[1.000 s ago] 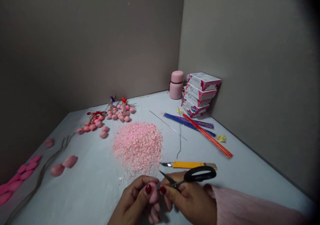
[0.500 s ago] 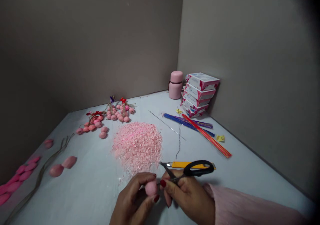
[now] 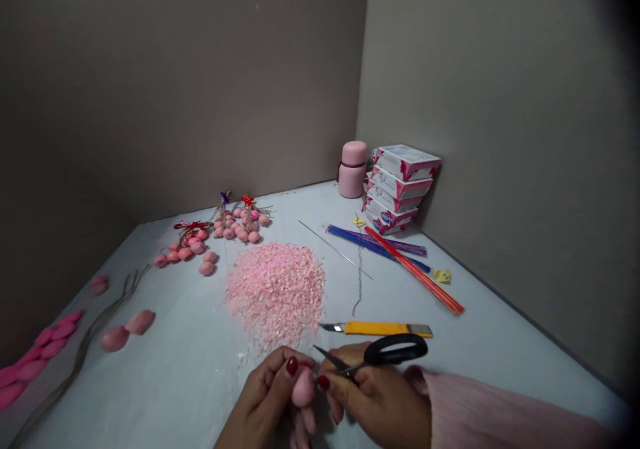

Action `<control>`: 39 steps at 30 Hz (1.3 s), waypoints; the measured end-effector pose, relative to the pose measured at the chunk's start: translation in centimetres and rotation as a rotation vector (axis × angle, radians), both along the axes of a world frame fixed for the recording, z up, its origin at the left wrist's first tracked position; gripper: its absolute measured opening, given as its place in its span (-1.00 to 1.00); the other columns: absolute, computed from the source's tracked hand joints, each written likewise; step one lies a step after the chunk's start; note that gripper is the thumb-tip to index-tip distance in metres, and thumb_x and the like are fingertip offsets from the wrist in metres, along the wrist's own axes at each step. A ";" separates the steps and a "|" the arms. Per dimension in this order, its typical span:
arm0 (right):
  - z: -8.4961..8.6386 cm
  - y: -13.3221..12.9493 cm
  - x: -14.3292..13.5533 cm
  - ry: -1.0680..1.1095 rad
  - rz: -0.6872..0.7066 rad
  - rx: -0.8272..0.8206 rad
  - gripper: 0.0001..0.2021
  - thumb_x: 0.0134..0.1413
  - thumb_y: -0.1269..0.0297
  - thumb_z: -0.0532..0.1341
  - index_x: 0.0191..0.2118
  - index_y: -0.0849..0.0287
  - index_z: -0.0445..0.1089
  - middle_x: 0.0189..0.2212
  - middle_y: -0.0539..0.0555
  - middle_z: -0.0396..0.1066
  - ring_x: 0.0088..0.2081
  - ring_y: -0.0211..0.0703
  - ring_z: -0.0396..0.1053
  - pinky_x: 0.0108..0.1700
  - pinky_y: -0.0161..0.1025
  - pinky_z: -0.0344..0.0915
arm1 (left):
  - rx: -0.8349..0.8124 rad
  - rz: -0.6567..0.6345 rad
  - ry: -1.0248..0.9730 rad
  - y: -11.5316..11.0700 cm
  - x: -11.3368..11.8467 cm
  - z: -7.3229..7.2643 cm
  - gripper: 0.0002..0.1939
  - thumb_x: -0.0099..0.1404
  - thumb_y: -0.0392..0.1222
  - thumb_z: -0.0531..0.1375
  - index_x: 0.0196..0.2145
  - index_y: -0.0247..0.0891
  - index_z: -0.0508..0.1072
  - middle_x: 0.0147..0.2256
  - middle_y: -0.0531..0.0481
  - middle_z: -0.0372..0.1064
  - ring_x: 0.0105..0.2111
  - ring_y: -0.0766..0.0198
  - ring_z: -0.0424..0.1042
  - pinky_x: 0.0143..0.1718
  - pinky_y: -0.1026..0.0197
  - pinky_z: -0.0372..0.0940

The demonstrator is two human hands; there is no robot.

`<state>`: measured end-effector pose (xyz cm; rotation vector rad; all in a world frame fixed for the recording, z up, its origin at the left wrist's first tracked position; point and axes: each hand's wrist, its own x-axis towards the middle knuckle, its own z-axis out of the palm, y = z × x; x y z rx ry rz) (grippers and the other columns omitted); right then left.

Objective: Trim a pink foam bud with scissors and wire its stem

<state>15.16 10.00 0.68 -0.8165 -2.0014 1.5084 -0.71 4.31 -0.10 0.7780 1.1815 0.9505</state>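
Near the front edge, my left hand has its fingers wrapped round a smooth pink ball. Just right of it, my right hand is closed on black-handled scissors, their blades pointing left above the ball. The right fingertips are beside the ball; whether they touch it is hard to tell. Behind the scissors lies a yellow utility knife, its blade toward a heap of pink shavings.
Bunches of pink balls lie at the back left, with cords and bright pink pieces further left. At right are blue sticks, red strips, stacked boxes and a pink flask.
My left thumb has moved up over the top of the ball, and the lower fingers now show beneath it. The scissors have tilted and dropped slightly, away from the knife.
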 end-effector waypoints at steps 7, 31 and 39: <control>-1.1 0.0 0.0 0.033 -0.046 -0.055 -0.58 0.20 0.11 0.00 -0.64 0.15 0.14 -0.65 -0.06 0.19 -0.56 -0.28 0.19 -0.46 -0.33 0.11 | 0.201 0.128 0.105 -0.5 0.1 -0.2 -0.57 0.20 0.16 0.10 -0.07 -0.13 0.29 -0.38 0.01 0.46 -0.45 0.26 0.43 -0.45 0.25 0.31; -1.1 0.2 0.1 0.010 -0.068 -0.049 -0.58 0.21 0.08 0.00 -0.63 0.15 0.17 -0.63 -0.04 0.21 -0.52 -0.22 0.24 -0.40 -0.29 0.15 | 0.330 0.073 0.260 -0.7 0.1 -0.4 -0.74 0.16 -0.01 0.21 -0.20 -0.12 0.41 -0.33 0.00 0.41 -0.30 0.21 0.36 -0.28 0.22 0.23; -0.7 0.3 0.3 0.047 -0.004 0.044 -0.54 0.21 0.07 0.01 -0.67 0.16 0.15 -0.65 -0.06 0.20 -0.54 -0.27 0.25 -0.43 -0.35 0.16 | 0.086 -0.023 0.122 -0.2 0.5 0.6 -0.58 0.24 0.19 -0.01 -0.38 -0.22 0.37 -0.61 0.15 0.15 -0.66 0.41 0.08 -0.67 0.36 0.04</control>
